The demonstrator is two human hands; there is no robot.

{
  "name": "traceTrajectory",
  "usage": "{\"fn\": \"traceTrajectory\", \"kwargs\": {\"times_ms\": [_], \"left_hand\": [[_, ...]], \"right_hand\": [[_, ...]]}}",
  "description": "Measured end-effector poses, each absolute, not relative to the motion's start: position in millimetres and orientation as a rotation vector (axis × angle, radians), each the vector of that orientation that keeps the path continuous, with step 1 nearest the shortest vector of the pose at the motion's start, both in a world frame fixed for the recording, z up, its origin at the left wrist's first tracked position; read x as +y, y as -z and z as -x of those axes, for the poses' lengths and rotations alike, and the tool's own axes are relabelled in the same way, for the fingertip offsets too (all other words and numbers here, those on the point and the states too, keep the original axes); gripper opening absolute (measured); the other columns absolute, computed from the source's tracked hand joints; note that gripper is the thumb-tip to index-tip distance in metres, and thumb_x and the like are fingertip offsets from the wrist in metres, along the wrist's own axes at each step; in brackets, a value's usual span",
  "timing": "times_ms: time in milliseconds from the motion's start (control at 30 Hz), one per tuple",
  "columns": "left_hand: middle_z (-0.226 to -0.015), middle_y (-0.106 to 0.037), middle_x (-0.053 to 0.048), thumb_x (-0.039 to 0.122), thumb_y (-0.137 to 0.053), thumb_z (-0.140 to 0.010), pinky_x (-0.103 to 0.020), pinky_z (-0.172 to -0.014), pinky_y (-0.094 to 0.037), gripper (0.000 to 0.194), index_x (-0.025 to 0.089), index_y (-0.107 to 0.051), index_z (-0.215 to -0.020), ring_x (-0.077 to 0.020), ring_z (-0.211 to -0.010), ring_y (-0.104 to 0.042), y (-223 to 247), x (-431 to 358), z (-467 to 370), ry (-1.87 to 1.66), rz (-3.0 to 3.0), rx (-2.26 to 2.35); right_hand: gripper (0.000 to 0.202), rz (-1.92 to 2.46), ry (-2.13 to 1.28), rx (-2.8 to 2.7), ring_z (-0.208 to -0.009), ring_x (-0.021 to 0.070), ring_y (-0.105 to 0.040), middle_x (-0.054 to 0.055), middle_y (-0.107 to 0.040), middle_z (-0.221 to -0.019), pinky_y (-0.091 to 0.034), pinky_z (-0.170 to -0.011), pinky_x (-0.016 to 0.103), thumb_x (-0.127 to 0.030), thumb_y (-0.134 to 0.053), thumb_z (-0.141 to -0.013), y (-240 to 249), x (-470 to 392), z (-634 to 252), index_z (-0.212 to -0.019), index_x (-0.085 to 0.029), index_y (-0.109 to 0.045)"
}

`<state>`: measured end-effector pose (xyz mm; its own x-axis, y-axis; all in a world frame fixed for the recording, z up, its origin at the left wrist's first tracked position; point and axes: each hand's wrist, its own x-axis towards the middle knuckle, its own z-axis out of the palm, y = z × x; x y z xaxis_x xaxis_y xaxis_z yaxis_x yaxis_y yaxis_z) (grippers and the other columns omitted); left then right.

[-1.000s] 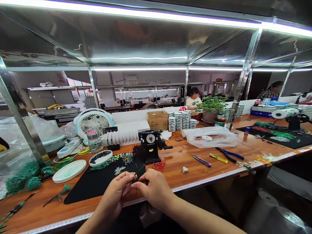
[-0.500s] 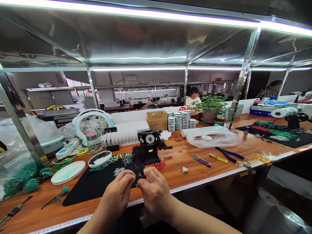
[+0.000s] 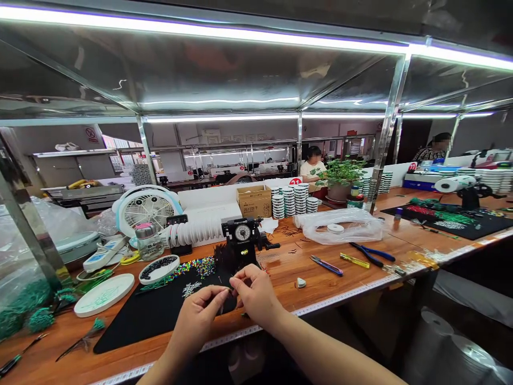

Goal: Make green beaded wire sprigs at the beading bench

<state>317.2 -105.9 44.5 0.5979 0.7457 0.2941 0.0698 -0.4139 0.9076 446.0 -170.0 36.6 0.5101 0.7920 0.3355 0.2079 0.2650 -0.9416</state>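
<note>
Close together over the front of the black mat [image 3: 132,326], both my hands pinch at something tiny and dark, too small to name. My left hand [image 3: 202,315] has thumb and forefinger pressed together, and my right hand [image 3: 256,294] does the same just beside it. Behind them stands a black hand-cranked winding machine [image 3: 242,238] with a round dial and a row of white spools [image 3: 196,231] on its shaft. On the mat lie many-coloured beads [image 3: 200,267] and a small heap of silvery-white pieces [image 3: 191,289].
Left are a white dish of dark beads [image 3: 160,269], a white lid [image 3: 104,295], a glass jar [image 3: 150,241] and a fan [image 3: 148,211]. To the right lie snips [image 3: 326,266], a yellow-handled tool [image 3: 355,260], blue pliers [image 3: 372,254] and a plastic bag [image 3: 348,224]. A co-worker [image 3: 313,166] sits beyond.
My right hand has risen slightly and its fingers have straightened into a fingertip pinch. The left fingers have also extended towards it. The view has shifted a little to the right.
</note>
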Motion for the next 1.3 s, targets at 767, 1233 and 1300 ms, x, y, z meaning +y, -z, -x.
{"fn": "traceTrajectory", "kwargs": {"times_ms": [767, 1233, 1300], "left_hand": [[-0.049, -0.037, 0.008, 0.039, -0.077, -0.064, -0.018, -0.043, -0.015, 0.034, 0.012, -0.065, -0.08, -0.0041, -0.046, -0.021, -21, -101, -333, -0.657, -1.263, 0.492], [-0.065, -0.053, 0.001, 0.037, -0.07, -0.071, -0.022, -0.051, -0.022, 0.026, 0.012, -0.066, -0.076, -0.0086, -0.057, -0.032, -57, -93, -320, -0.332, -1.776, 0.422], [-0.058, -0.047, 0.004, 0.038, -0.069, -0.074, -0.021, -0.047, -0.017, 0.027, 0.011, -0.065, -0.078, -0.0071, -0.051, -0.026, -50, -92, -320, -0.328, -1.682, 0.41]], "right_hand": [[0.024, 1.006, -0.717, -0.769, -0.046, 0.0062, -0.045, -0.001, -0.056, -0.06, -0.036, -0.04, 0.016, -0.036, -0.068, -0.071, -27, -178, -453, -0.072, -0.013, -0.058], [0.004, 1.255, -0.612, -1.508, -0.059, 0.0095, -0.048, -0.003, -0.053, -0.068, -0.038, -0.056, 0.021, -0.015, -0.057, -0.076, -44, -194, -474, -0.074, -0.018, -0.056], [0.006, 1.243, -0.743, -1.398, -0.052, 0.0089, -0.045, -0.004, -0.049, -0.059, -0.036, -0.05, 0.021, -0.022, -0.056, -0.078, -38, -191, -471, -0.074, -0.018, -0.053]]}}
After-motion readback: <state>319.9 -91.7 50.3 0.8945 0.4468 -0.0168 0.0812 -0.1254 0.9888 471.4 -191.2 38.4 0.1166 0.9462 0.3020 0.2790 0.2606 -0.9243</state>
